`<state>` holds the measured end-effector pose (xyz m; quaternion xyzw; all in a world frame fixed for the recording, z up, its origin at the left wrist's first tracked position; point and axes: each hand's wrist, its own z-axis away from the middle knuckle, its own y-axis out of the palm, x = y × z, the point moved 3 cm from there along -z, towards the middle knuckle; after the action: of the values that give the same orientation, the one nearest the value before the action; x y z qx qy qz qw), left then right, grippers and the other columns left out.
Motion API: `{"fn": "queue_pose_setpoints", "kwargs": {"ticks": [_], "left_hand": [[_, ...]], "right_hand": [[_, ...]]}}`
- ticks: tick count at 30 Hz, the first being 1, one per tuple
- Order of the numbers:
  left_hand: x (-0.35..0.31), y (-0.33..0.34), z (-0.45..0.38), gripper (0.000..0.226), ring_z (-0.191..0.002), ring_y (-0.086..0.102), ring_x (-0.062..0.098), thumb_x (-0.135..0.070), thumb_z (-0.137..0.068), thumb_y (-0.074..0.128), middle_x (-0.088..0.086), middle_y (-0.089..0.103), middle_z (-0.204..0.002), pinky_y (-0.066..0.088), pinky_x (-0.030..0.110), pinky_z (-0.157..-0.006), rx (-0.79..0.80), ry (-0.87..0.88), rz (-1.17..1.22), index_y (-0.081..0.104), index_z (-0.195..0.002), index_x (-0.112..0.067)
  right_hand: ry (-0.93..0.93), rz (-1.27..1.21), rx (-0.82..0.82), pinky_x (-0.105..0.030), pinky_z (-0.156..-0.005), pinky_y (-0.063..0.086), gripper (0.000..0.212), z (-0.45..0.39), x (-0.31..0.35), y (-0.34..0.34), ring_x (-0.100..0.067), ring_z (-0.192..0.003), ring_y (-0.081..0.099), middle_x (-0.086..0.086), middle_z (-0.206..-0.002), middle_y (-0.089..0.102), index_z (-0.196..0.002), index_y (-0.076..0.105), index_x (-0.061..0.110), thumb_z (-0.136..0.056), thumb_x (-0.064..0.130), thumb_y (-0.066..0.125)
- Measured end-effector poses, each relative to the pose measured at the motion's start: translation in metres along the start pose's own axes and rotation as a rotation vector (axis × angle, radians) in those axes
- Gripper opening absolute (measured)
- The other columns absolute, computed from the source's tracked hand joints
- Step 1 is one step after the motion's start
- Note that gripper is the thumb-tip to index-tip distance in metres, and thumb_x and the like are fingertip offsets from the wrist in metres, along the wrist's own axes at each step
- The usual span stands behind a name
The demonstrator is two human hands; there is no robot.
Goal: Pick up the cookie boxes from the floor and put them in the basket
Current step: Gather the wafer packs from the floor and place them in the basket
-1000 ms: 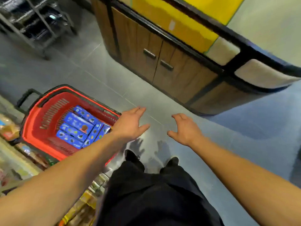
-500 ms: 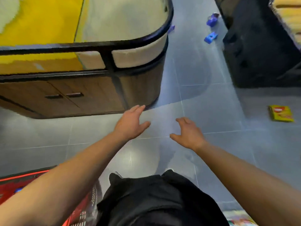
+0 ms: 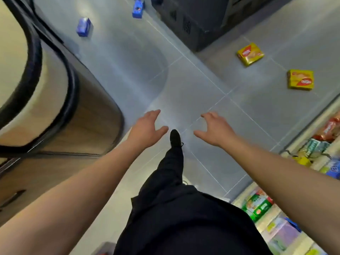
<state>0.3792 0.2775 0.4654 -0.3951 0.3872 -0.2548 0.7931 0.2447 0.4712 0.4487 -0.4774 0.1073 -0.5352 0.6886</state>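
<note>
Extending forward side by side, the left hand and right hand hold nothing, fingers spread. Two yellow cardboard cookie boxes lie on the grey tiled floor beyond the right hand; two blue cookie boxes lie far beyond the left.

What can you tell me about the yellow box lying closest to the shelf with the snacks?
The yellow box is a flat, squarish pack, seemingly of glossy card or wrapper. Its top shows pale biscuit shapes and a red oval label with white writing too blurred to read. It looks closed and undamaged, lies flat on the grey tiled floor and is turned slightly askew. Nothing but the floor touches it; a second yellow pack lies apart, farther away, and both hands are well short of it.
</note>
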Motion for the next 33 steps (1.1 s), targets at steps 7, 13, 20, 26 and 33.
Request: {"fn": "queue_pose_setpoints", "kwargs": {"ticks": [7, 13, 20, 26, 33], "left_hand": [[-0.09, -0.008, -0.156, 0.069, -0.141, 0.03, 0.019, -0.045, -0.091, 0.055, 0.0, 0.032, -0.155, 0.025, 0.034, -0.113, 0.169, 0.167, -0.039, 0.027, -0.15, -0.022], [-0.195, -0.017, -0.28, 0.07, -0.14, 0.033, 0.022, -0.046, -0.09, 0.057, 0.002, 0.035, -0.153, 0.028, 0.037, -0.113, 0.278, 0.38, -0.128, 0.03, -0.149, -0.02], [-0.312, 0.004, -0.395, 0.067, -0.138, 0.037, 0.026, -0.044, -0.091, 0.057, 0.005, 0.039, -0.151, 0.03, 0.039, -0.111, 0.346, 0.453, -0.17, 0.033, -0.148, -0.019], [-0.406, 0.027, -0.496, 0.065, -0.137, 0.037, 0.027, -0.043, -0.091, 0.056, 0.007, 0.04, -0.151, 0.029, 0.037, -0.111, 0.345, 0.404, -0.181, 0.036, -0.147, -0.016], [-0.485, 0.046, -0.6, 0.064, -0.135, 0.04, 0.028, -0.037, -0.092, 0.056, 0.008, 0.039, -0.151, 0.032, 0.036, -0.109, 0.39, 0.301, -0.15, 0.034, -0.148, -0.016]], "right_hand": [[0.264, -0.161, -0.005, -0.038, -0.111, 0.035, 0.079, -0.066, -0.069, -0.061, -0.031, -0.135, 0.037, -0.007, -0.152, 0.034, -0.148, 0.036, 0.015, -0.083, 0.05, 0.063], [0.491, -0.348, -0.123, -0.037, -0.107, 0.036, 0.076, -0.111, -0.131, -0.128, -0.031, -0.135, 0.037, -0.007, -0.15, 0.035, -0.147, 0.036, 0.017, -0.084, 0.048, 0.065], [0.645, -0.53, -0.195, -0.036, -0.106, 0.036, 0.075, -0.169, -0.217, -0.178, -0.027, -0.136, 0.038, -0.003, -0.149, 0.037, -0.147, 0.037, 0.019, -0.083, 0.048, 0.064], [0.677, -0.585, -0.135, -0.036, -0.108, 0.035, 0.072, -0.242, -0.306, -0.23, -0.029, -0.136, 0.038, -0.006, -0.15, 0.036, -0.146, 0.038, 0.017, -0.086, 0.047, 0.064], [0.66, -0.546, -0.063, -0.035, -0.106, 0.036, 0.072, -0.337, -0.391, -0.31, -0.029, -0.135, 0.039, -0.007, -0.15, 0.035, -0.146, 0.038, 0.016, -0.085, 0.043, 0.063]]}}
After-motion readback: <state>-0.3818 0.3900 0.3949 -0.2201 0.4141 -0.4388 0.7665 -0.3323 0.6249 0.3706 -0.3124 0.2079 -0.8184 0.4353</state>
